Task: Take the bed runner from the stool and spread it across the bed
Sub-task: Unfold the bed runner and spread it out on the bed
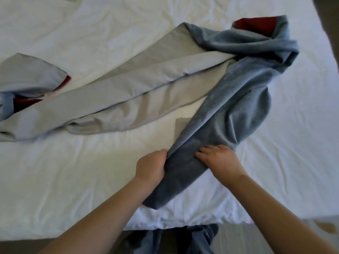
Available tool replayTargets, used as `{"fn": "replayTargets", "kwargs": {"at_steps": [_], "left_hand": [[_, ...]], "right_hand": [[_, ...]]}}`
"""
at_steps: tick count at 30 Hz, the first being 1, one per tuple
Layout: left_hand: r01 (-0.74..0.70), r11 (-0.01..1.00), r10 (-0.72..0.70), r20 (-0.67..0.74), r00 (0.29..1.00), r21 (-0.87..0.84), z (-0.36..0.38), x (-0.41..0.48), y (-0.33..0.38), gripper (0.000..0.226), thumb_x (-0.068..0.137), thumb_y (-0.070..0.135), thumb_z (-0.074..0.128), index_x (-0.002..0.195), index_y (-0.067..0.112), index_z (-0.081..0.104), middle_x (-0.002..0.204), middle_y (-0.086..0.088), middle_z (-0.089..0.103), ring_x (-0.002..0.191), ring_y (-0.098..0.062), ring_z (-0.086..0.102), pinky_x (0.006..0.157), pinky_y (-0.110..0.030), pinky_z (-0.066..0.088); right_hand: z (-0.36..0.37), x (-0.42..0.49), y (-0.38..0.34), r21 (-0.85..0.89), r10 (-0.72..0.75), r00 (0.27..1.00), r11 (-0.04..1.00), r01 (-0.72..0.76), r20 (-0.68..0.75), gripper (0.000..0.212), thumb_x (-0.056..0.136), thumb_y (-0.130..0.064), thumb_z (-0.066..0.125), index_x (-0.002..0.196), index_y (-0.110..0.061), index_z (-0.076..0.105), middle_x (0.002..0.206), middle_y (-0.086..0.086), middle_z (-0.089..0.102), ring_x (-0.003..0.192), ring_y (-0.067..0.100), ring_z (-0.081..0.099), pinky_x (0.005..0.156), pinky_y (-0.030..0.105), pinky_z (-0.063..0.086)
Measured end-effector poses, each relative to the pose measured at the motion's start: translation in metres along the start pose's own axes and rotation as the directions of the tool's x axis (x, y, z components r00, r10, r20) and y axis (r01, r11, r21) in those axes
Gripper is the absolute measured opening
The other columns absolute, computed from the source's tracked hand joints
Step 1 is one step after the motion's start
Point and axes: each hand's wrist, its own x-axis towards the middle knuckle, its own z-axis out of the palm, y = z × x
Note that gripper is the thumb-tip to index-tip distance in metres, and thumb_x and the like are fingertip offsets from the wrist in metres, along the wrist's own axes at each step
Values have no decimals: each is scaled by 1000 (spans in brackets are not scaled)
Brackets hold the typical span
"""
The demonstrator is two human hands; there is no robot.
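Note:
The bed runner lies twisted and bunched on the white bed. Its blue velvety face shows at the right and near me, its grey lining stretches away to the left, and red patches show at both far ends. My left hand grips the near blue part along its left edge, fingers curled into the cloth. My right hand lies on top of the same blue part, fingers straight and pointing left. The runner's near end reaches the bed's front edge. No stool is in view.
The wrinkled white sheet covers the whole bed. The bed's front edge runs just before my legs, with floor at the lower right. The bed's right edge shows at the far right.

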Motion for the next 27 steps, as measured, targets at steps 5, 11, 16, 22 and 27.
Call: {"fn": "replayTargets", "kwargs": {"at_steps": [5, 11, 16, 22, 27], "left_hand": [[-62, 994, 61, 12, 998, 89, 47, -23, 73, 18, 98, 24, 44, 107, 17, 57, 93, -2, 66, 82, -22, 66, 63, -29, 46], [-168, 982, 154, 151, 976, 83, 101, -37, 184, 22, 99, 17, 36, 116, 17, 51, 109, -4, 62, 98, -26, 62, 77, -37, 48], [-274, 961, 268, 130, 955, 36, 119, -37, 270, 21, 98, 17, 42, 115, 16, 54, 108, -7, 63, 100, -29, 61, 75, -39, 46], [-345, 930, 342, -39, 939, -125, 119, -35, 337, 22, 87, 19, 52, 109, 18, 54, 101, -4, 63, 90, -28, 61, 67, -36, 45], [-450, 892, 448, -202, 871, 35, 109, -5, 341, 31, 77, 8, 54, 107, 14, 59, 99, -7, 60, 85, -32, 58, 64, -43, 51]], "right_hand": [[7, -53, 58, -123, -17, 998, 992, 10, -53, 30, 53, -5, 81, 74, -24, 71, 74, -5, 69, 80, 21, 68, 73, 32, 53], [13, -137, 133, -139, 3, 995, 990, -17, -100, 32, 45, -7, 87, 68, -24, 74, 73, -5, 72, 84, 18, 71, 86, 31, 50], [7, -205, 203, -209, 102, 986, 970, -127, -129, 32, 43, 2, 86, 67, -16, 73, 73, 3, 72, 80, 23, 71, 91, 34, 32], [-8, -261, 242, -181, 248, 933, 937, -300, -261, 41, 58, 3, 68, 96, -11, 73, 101, 12, 70, 101, 32, 66, 92, 41, 48], [6, -272, 235, 80, 666, 739, 746, -661, -102, 54, 88, -18, 62, 137, -24, 42, 135, 6, 50, 120, 29, 51, 96, 45, 44]]}}
